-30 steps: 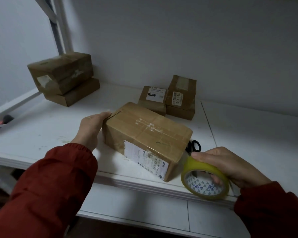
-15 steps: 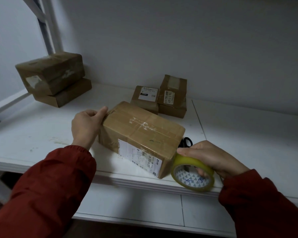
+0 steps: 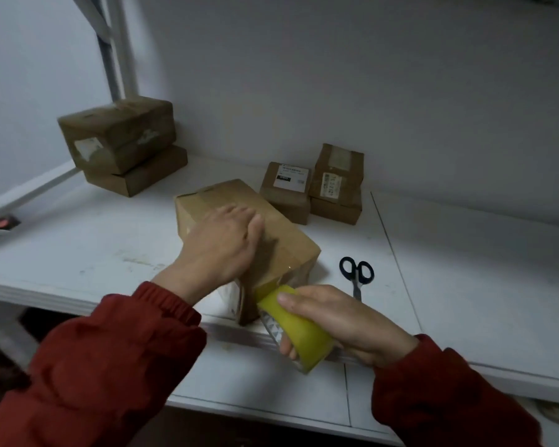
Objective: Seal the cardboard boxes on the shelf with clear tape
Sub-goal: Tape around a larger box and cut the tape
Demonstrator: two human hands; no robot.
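A brown cardboard box [image 3: 288, 243] lies at the front edge of the white shelf [image 3: 94, 246]. My left hand [image 3: 221, 243] lies flat on top of the box, fingers spread and a little blurred. My right hand [image 3: 346, 321] grips a yellowish roll of clear tape [image 3: 296, 327] at the box's near right corner. A short strip of tape runs from the roll up onto the box's near end.
Black-handled scissors [image 3: 356, 272] lie on the shelf right of the box. Two stacked boxes [image 3: 120, 143] stand at the back left, several small labelled boxes [image 3: 313, 185] at the back middle. A wall closes the back; a lower ledge runs below the shelf edge.
My left hand went from the box's left end to its top. The box has turned. My right hand tilted the roll and brought it to the box's near corner, uncovering the scissors.
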